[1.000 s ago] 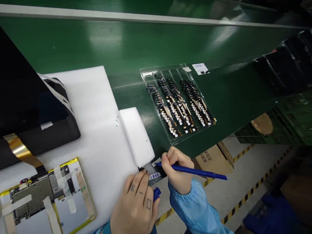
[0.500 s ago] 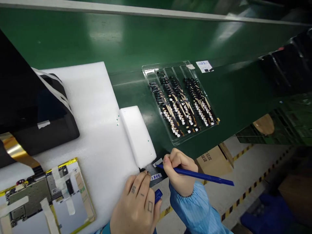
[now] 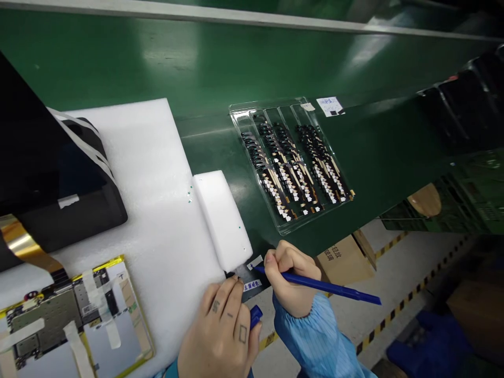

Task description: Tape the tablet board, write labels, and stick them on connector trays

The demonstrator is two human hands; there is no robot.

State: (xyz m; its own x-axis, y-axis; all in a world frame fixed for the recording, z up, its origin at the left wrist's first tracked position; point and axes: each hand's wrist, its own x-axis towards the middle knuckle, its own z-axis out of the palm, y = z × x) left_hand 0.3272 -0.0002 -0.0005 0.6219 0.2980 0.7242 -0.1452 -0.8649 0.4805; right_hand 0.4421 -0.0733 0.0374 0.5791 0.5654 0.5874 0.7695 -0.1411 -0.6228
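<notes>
- The long blue plastic pry tool (image 3: 318, 286) has swung so its tail points further right than in the earlier frames, while its tip stays at the black film strip (image 3: 246, 278) just beside the near end of the white foam block (image 3: 222, 220).
- The right hand (image 3: 293, 278) has its fingers together, clamped on that tool, and its blue ribbed sleeve (image 3: 311, 336) runs toward the camera.
- The left hand (image 3: 216, 336) lies just nearer than the block, its fingertips (image 3: 236, 283) together on the strip; whether they grip it, I cannot tell.
- A stubby blue handle (image 3: 255, 316) pokes out beside that hand.
- The strip, at the block's near end, bears a white label with blue Chinese characters (image 3: 252, 285), too small to read.
- Left of the block, a white foam sheet (image 3: 137, 184) carries a black tablet (image 3: 66, 178) with white straps, and a gold-edged circuit panel (image 3: 71, 320) patched with tape.
- Beyond the block, on the glossy green bench (image 3: 118, 68), sits a clear plastic tray (image 3: 236, 118) of black-and-gold flex connectors (image 3: 295, 168), with a paper note (image 3: 329, 106) at its far corner.
- Below the bench, past the block, are a cardboard box (image 3: 346, 260) printed with Chinese characters and yellow-and-black floor tape (image 3: 394, 310).
</notes>
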